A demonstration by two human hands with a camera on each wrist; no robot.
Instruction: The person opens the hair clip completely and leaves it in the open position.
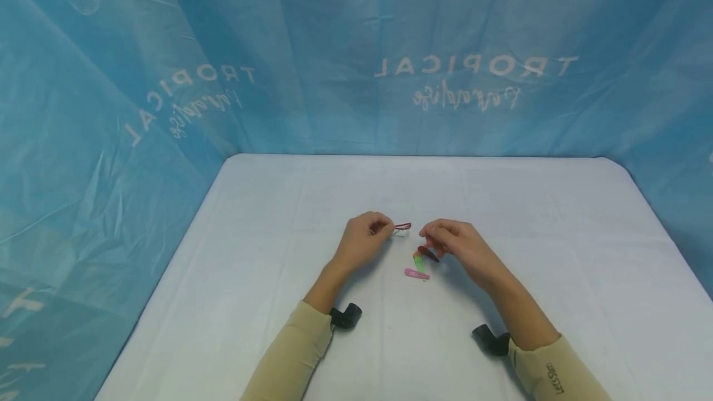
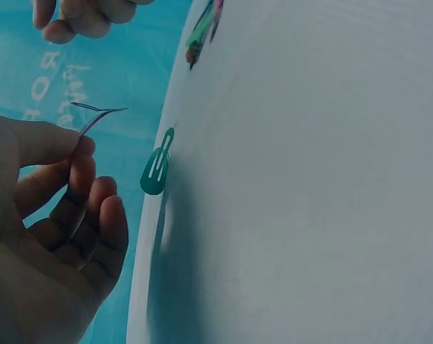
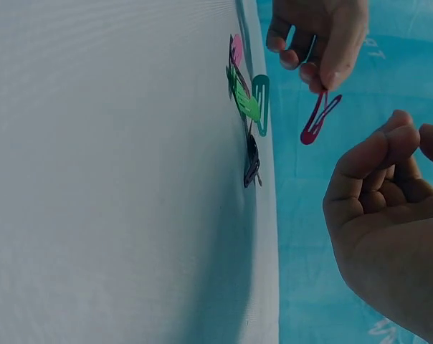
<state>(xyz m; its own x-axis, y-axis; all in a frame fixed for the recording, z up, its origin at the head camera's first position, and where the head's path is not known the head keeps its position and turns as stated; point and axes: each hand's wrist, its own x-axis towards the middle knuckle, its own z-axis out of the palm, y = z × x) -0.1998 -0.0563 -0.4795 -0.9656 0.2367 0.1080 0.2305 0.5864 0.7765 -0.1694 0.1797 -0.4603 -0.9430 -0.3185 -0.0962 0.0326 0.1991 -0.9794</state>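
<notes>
My left hand (image 1: 366, 237) pinches one end of a red snap hair clip (image 1: 402, 226) between thumb and forefinger, above the table. In the right wrist view that red clip (image 3: 317, 122) has its inner tongue sprung away from the frame. A teal hair clip (image 2: 156, 166) lies under the left hand. My right hand (image 1: 459, 245) hovers to the right, fingers loosely curled, thumb tip near the forefinger, with nothing visible in its grasp. Close below it is a small cluster: a dark clip (image 1: 430, 254), a bright green clip (image 1: 419, 264) and a pink clip (image 1: 416, 274).
A white-covered table (image 1: 267, 215) stretches beneath both hands. Blue printed curtains (image 1: 345, 67) hang behind its far edge and along its sides. Black wrist cameras (image 1: 346, 317) sit at both sleeves, low over the tabletop.
</notes>
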